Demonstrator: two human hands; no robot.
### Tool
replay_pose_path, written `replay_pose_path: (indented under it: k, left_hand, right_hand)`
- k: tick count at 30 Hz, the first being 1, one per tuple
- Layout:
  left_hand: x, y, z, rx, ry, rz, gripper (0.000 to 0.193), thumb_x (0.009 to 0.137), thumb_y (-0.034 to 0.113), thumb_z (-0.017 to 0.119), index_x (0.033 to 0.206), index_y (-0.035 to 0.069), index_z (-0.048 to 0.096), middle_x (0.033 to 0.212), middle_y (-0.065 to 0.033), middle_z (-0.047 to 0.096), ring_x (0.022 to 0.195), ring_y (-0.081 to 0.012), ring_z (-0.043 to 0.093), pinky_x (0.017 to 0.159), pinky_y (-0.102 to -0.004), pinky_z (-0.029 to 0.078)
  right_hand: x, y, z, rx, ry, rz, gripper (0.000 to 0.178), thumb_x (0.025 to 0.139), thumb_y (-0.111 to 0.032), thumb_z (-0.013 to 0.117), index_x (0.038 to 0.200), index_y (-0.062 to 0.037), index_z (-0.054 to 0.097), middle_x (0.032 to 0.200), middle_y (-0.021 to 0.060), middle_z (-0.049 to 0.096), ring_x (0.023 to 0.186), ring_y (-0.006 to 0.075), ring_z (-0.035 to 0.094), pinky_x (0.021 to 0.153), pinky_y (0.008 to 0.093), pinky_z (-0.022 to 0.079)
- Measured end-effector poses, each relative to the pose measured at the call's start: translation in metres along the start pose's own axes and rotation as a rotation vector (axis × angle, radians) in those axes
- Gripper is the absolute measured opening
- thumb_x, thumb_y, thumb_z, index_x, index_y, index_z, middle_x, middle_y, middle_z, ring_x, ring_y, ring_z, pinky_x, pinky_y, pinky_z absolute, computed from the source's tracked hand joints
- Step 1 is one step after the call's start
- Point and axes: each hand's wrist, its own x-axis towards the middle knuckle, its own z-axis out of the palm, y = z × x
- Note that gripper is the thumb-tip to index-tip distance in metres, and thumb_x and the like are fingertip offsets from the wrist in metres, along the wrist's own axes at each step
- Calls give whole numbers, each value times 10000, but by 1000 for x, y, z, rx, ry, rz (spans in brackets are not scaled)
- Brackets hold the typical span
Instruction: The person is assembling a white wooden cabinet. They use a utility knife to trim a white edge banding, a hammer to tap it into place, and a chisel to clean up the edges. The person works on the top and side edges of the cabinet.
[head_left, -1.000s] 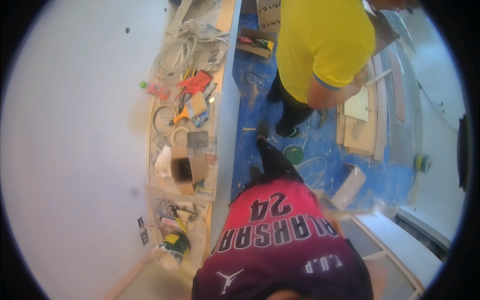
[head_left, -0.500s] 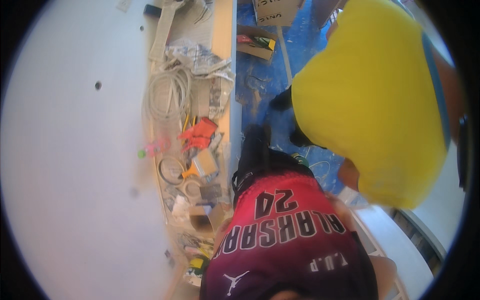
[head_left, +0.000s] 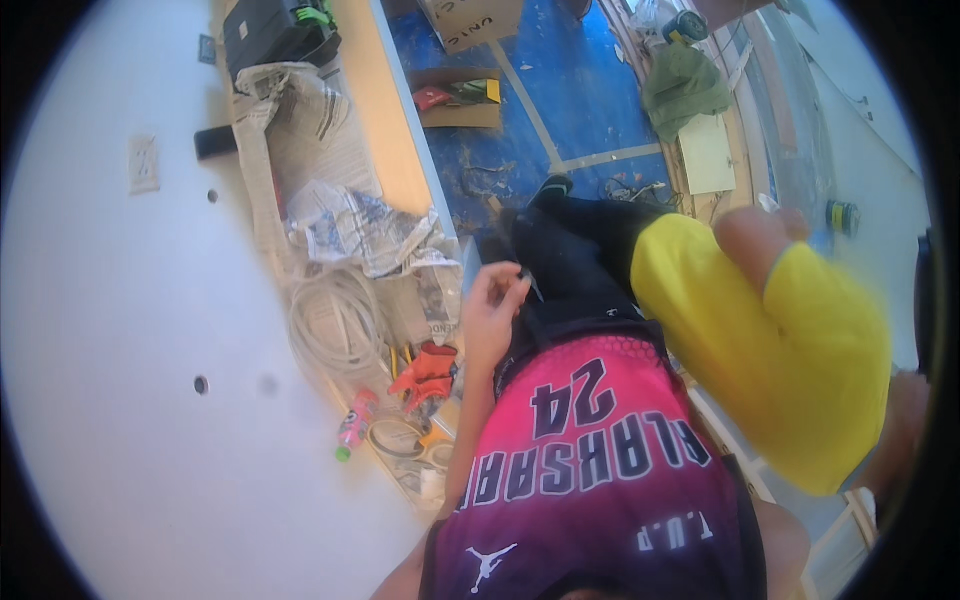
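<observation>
My left hand [head_left: 490, 305] is raised in front of my dark trousers, beside the edge of the long worktop [head_left: 395, 110]. Its fingers are curled into a pinch, with a small black thing [head_left: 523, 273] at the fingertips, too small to name. On the worktop nearest this hand lie crumpled newspaper [head_left: 365, 230], a coil of clear tubing [head_left: 335, 320] and red gloves [head_left: 425, 375]. My right hand is out of sight; only the upper arm shows at the lower right.
A person in a yellow shirt [head_left: 760, 350] stands close on my right. A pink bottle with a green cap [head_left: 357, 425] and a black tool case [head_left: 280, 35] stand along the white wall. An open cardboard box [head_left: 460, 112] sits on the blue floor [head_left: 570, 90].
My left hand has come into view, raised by the worktop with its fingers pinched. The view has swung, showing more of the worktop's far end. The person in yellow has shifted and turned.
</observation>
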Motion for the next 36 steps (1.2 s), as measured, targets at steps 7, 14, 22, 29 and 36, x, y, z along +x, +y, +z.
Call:
replay_pose_path:
  k: [7, 14, 22, 29, 36]
  left_hand:
    - [143, -5, 29, -2, 47, -193, 186, 998, 193, 593, 1092, 36, 628, 908, 3, 617, 811, -77, 584, 704, -219, 484]
    - [339, -97, 18, -100, 309, -495, 255, 1004, 249, 589, 1176, 63, 611, 1068, -26, 611, 934, -119, 588, 789, -288, 498]
    - [635, -258, -57, -173, 735, -499, 545, 969, 342, 633, 1403, 45, 489, 1329, -89, 538, 1209, -233, 514, 1033, -395, 400]
    - [788, -373, -272, 356, 347, -165, 583, 965, 474, 593, 1420, 124, 494, 1339, -55, 560, 1244, -187, 509, 1079, -419, 356]
    - [903, -299, -173, -402, 210, -177, 285, 972, 194, 599, 1242, 102, 616, 1234, -77, 621, 1135, -223, 602, 875, -399, 530]
  right_hand:
    - [95, -87, 13, 4, 2, 59, 208, 902, -64, 536, 1055, -13, 666, 1020, 76, 684, 922, 175, 655, 780, 298, 512]
    - [310, -218, -28, -328, 137, -68, 192, 917, -121, 543, 987, -8, 681, 917, 80, 690, 868, 173, 655, 747, 301, 507]
    - [633, -453, 10, -671, 263, -490, 287, 948, -243, 555, 1137, -48, 647, 1029, 215, 687, 1016, 438, 624, 836, 464, 496]
    - [829, -556, 151, -847, 11, -712, 294, 923, -216, 571, 1169, -83, 660, 1072, 215, 682, 1009, 401, 643, 872, 437, 511]
    - [866, -553, 104, -515, -107, -582, 316, 931, -225, 590, 1195, -60, 644, 1055, 150, 712, 969, 295, 682, 870, 371, 516]
